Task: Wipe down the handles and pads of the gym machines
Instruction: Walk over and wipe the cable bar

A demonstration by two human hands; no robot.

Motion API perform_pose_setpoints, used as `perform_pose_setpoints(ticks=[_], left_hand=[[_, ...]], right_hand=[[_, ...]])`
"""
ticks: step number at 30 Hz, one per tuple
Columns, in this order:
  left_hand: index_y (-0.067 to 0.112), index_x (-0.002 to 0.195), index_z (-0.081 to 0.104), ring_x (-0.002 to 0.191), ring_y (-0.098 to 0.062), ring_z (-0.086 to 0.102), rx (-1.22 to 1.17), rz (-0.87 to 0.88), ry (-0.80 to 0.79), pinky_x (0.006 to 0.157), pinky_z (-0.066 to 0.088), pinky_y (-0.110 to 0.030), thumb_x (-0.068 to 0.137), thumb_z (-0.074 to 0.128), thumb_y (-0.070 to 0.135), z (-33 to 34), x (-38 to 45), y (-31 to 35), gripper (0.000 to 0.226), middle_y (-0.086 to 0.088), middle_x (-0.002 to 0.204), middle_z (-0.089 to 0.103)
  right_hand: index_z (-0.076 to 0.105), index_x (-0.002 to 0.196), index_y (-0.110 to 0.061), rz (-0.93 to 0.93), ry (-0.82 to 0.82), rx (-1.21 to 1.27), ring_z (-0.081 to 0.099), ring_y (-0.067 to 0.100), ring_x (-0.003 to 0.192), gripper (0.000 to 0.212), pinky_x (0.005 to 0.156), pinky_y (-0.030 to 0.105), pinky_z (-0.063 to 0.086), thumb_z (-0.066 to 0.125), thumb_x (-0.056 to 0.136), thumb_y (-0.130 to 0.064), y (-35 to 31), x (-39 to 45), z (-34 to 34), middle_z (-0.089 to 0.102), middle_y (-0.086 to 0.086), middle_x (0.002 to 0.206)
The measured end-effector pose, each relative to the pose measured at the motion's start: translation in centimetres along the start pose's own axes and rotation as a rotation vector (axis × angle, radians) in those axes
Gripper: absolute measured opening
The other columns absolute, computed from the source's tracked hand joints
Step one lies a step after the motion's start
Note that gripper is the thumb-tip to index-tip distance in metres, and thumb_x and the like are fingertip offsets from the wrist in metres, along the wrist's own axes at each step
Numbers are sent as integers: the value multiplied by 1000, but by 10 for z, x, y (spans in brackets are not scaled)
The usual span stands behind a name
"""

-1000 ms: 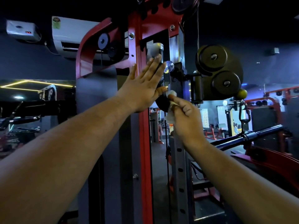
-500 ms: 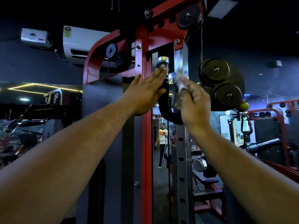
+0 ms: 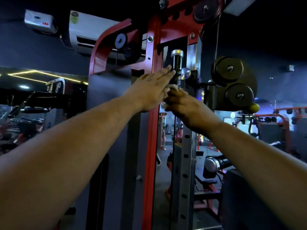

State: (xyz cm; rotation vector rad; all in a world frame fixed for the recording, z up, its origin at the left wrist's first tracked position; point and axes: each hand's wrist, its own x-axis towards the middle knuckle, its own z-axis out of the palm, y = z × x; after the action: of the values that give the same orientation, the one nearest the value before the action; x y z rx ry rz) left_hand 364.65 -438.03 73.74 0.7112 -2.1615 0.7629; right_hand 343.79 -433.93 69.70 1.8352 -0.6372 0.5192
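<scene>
A black upright handle with a chrome cap point(image 3: 177, 63) stands on the red cable machine point(image 3: 152, 113). My left hand point(image 3: 149, 92) lies flat with straight fingers, its fingertips touching the handle's left side. Just below and to the right, my right hand point(image 3: 186, 105) grips a crumpled white cloth point(image 3: 173, 87) pressed against the handle's lower part. The bottom of the handle is hidden behind both hands.
A perforated steel upright point(image 3: 186, 163) runs down below the handle. Black pulley discs point(image 3: 232, 80) hang to the right. Another chrome-capped handle point(image 3: 214, 163) sticks out lower right. A wall air conditioner point(image 3: 89, 32) sits upper left; red racks fill the right background.
My right hand with the cloth has come down from the top of the handle to its lower part. My left hand slipped slightly lower on the handle. The view has tilted.
</scene>
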Motion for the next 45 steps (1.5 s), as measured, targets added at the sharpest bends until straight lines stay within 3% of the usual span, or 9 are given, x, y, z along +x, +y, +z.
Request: perform_pose_setpoints(ticks=[6, 11, 15, 27, 31, 34, 37, 40, 45], left_hand=[[29, 164, -11, 159, -19, 1, 37, 41, -25, 129, 4, -47, 110, 26, 47, 26, -22, 16, 68, 3, 170, -25], [29, 163, -15, 158, -18, -9, 60, 60, -41, 129, 3, -53, 110, 26, 47, 38, -37, 20, 70, 4, 167, -33], [30, 161, -19, 154, -15, -16, 47, 53, -80, 128, 0, -54, 109, 30, 48, 46, -53, 26, 73, 4, 164, -37], [29, 164, -7, 159, -15, 1, -210, -5, -354, 127, 12, -49, 106, 44, 50, 103, -157, 51, 80, 5, 173, -9], [28, 164, -7, 159, -15, 5, -278, -23, -501, 128, 14, -48, 105, 45, 53, 139, -208, 75, 83, 5, 173, -6], [30, 164, -7, 159, -16, 6, -335, -2, -607, 128, 15, -49, 103, 46, 57, 163, -245, 103, 85, 5, 173, -8], [28, 165, -4, 159, -18, 10, -347, 33, -684, 127, 18, -49, 103, 46, 59, 180, -272, 141, 86, 3, 174, -5], [25, 166, -2, 159, -18, 11, -362, 76, -739, 127, 19, -46, 103, 44, 60, 189, -288, 190, 85, 1, 174, -4], [25, 166, -1, 159, -18, 11, -422, 144, -830, 127, 20, -46, 103, 40, 64, 203, -301, 286, 85, 0, 174, -1]], right_hand=[[63, 129, -21, 83, -132, 53, 51, 26, 136, 48, 79, 43, 61, 63, 87, 3, -22, -61, 1, 55, 3, 148], [72, 121, -14, 754, 277, 256, 68, 14, 82, 33, 76, 10, 45, 56, 95, -2, -32, -59, -1, 74, 5, 104], [73, 111, -15, 1112, 46, 344, 59, 10, 63, 24, 46, 7, 35, 54, 98, -7, -36, -38, 1, 70, 4, 83], [61, 121, -17, 891, -497, 104, 68, 29, 82, 30, 72, 43, 60, 56, 95, -4, -159, -51, 5, 70, 9, 94], [61, 110, -20, 855, -715, 100, 66, 17, 75, 20, 64, 31, 53, 57, 96, -6, -209, -98, 16, 64, -2, 87], [57, 95, -23, 985, -776, 257, 52, 13, 64, 14, 59, 27, 40, 50, 99, -11, -240, -140, 10, 55, -3, 77], [62, 105, -17, 1056, -892, 334, 61, 19, 68, 17, 61, 26, 49, 52, 96, -6, -266, -187, -4, 65, 5, 83], [64, 96, -21, 1200, -859, 278, 64, 26, 74, 14, 69, 45, 57, 53, 94, -12, -290, -237, -29, 66, 1, 80], [70, 109, -26, 1415, -859, 266, 68, 29, 89, 24, 79, 43, 56, 50, 97, -22, -321, -330, -85, 72, 3, 98]])
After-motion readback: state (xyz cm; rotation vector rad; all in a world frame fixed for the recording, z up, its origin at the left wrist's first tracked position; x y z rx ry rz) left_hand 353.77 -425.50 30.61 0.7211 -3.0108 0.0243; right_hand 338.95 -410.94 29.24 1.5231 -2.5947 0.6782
